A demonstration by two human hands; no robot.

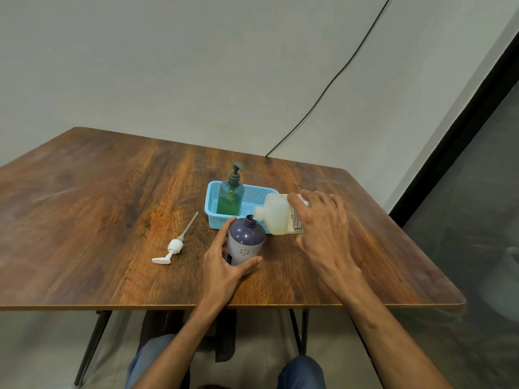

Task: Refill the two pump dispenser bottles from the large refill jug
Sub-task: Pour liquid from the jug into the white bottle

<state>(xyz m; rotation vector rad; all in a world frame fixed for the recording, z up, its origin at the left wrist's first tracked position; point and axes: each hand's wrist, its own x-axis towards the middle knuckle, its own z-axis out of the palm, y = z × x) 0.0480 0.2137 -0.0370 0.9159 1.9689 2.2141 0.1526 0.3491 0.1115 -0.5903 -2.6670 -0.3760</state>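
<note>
A purple and white dispenser bottle [245,242] stands on the table with its neck uncovered, and my left hand [224,262] grips its side. My right hand [323,223] holds the translucent refill jug [276,213] tipped on its side, its spout touching the purple bottle's neck. The jug's label is partly hidden by my fingers. The bottle's white pump head [173,247] with its long tube lies on the table to the left. A green dispenser bottle [230,196] with its pump on stands upright in a blue basket [254,196].
The wooden table [112,206] ends in a front edge near my knees and a right edge beside a dark glass panel [477,192]. A black cable [323,94] runs down the wall behind the table.
</note>
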